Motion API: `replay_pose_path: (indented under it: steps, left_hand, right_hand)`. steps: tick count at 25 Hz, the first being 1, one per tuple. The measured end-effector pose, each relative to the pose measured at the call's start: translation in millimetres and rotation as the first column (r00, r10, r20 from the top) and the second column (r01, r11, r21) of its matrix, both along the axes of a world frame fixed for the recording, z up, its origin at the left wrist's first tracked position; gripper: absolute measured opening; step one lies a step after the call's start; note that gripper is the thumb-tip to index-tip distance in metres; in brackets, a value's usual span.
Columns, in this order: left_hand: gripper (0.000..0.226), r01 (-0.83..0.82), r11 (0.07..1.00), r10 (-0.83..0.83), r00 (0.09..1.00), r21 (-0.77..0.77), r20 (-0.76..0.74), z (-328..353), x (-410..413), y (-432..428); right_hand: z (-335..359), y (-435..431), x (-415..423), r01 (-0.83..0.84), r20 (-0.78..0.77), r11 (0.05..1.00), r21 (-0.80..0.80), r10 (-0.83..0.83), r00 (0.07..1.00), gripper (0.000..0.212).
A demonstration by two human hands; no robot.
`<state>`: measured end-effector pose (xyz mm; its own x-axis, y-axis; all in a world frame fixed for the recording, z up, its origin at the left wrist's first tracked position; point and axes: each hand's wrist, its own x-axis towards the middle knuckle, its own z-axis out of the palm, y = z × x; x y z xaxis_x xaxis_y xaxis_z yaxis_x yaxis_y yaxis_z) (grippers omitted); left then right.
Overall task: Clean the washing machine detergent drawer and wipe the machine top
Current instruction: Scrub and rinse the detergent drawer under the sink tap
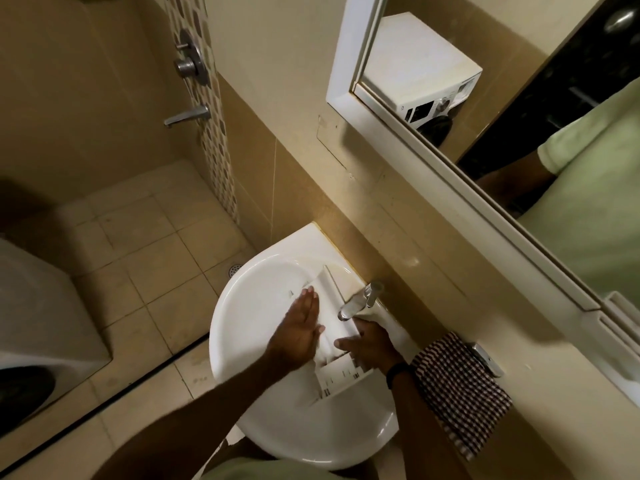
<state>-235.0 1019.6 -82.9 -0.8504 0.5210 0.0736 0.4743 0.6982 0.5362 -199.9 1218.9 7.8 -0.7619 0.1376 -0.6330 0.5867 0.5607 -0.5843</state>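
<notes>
The white front-loading washing machine [41, 306] stands well apart, off to the left of the left hand [299, 336], its top not yet wiped by the look of things. Both hands work over the round white ceramic washbasin [242, 341], and in it, directly under them, lies the long white plastic detergent drawer [330, 306], its far end pointing away from the fingertips and its labelled front panel just below the right hand [372, 348]. A dark-and-white checked cloth [460, 389] hangs on the wall just right of the right wrist. The left hand is released and flat, straight fingers laid along the drawer's side as if rubbing it; the right hand grasps the drawer near its front end, thumb over the top edge. The chrome tap [356, 303] sits just beyond the right hand's knuckles (whether water is running I cannot tell). The step seems to be rinsing and rubbing the drawer: it would go best with the right hand steadying it under the spout while the left palm works along each wall and into the compartments. The drawer looks plain white; any residue is too small to make out.
</notes>
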Motion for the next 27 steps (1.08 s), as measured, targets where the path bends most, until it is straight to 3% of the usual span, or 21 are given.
replay_pose_path:
  steps: [2,4,7,10,12,14,21,27]
  left_hand:
    - [0.061,0.176,0.984,-0.178,0.979,-0.034,-0.095,1,28,16]
    - [0.057,0.258,0.965,-0.261,0.961,-0.042,-0.093,1,44,22]
    - [0.058,0.162,0.986,-0.161,0.987,0.043,-0.016,7,48,27]
    - [0.069,-0.086,0.982,0.059,0.985,0.167,0.164,6,54,29]
    - [0.073,-0.161,0.973,0.123,0.968,0.166,0.217,1,56,30]
    - [0.067,-0.129,0.982,0.1,0.975,0.14,0.201,-1,58,29]
    - [0.067,-0.172,0.983,0.153,0.961,0.067,0.23,9,63,45]
    - [0.081,-0.197,0.98,0.193,0.964,0.004,0.183,19,18,50]
  right_hand:
    - [-4,6,4,0.007,-0.015,0.995,-0.103,-0.008,1.0,0.042]
    - [-4,10,9,0.008,-0.02,0.988,-0.155,-0.011,1.0,0.037]
    - [2,12,14,0.071,-0.01,0.973,-0.219,-0.075,0.997,0.034]
    - [5,6,16,0.15,0.036,0.94,-0.306,-0.146,0.989,0.027]
    - [1,2,16,0.294,0.074,0.932,-0.211,-0.285,0.956,0.025]
    - [-6,1,17,0.436,0.094,0.893,-0.109,-0.428,0.899,0.022]
    - [-22,5,16,0.378,0.108,0.924,-0.05,-0.372,0.922,0.021]
    - [-34,8,20,0.485,0.215,0.874,-0.01,-0.472,0.855,0.027]
